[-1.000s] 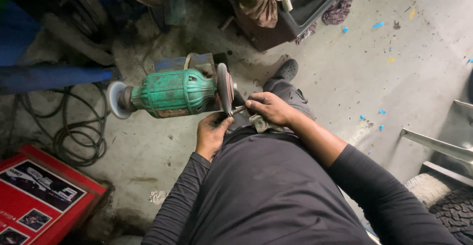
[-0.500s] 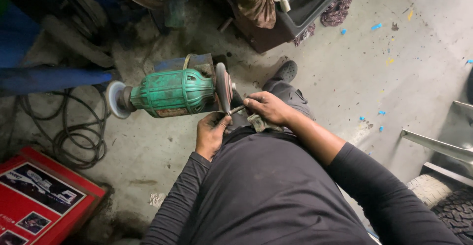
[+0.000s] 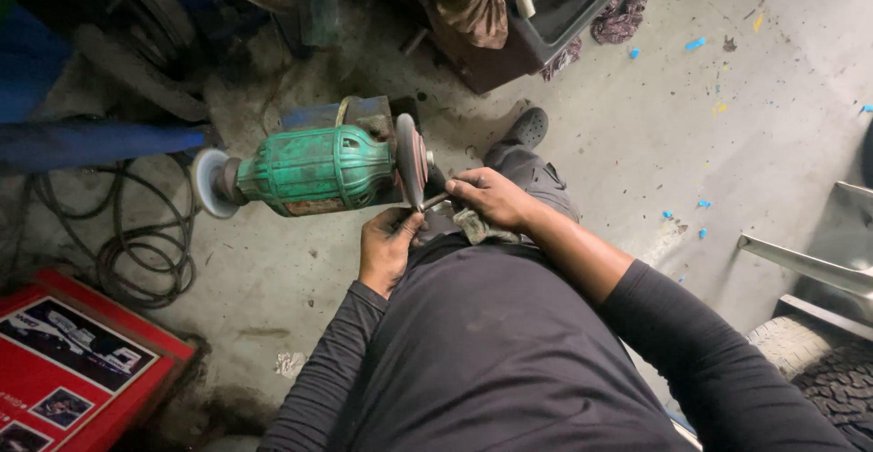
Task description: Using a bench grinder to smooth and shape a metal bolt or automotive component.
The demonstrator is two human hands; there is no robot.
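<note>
Fingers of both the left hand [image 3: 388, 245] and right hand [image 3: 486, 197] pinch a small metal rod [image 3: 435, 202] tight, its tip right against the green bench grinder's [image 3: 314, 172] spinning wheel [image 3: 408, 159], low on the concrete floor [image 3: 637, 143].

You have one green bench grinder [image 3: 314, 172] in front of you, carrying two wheels: one at the right end [image 3: 409, 159] and one at the left end [image 3: 207, 183]. Two hands are at work, your left hand [image 3: 386, 247] and your right hand [image 3: 491, 199], sharing one small metal rod [image 3: 435, 201]. One red box [image 3: 77, 366], one coiled cable [image 3: 136, 252], one tyre [image 3: 823, 366] and one dark bin [image 3: 555, 6] lie around.
</note>
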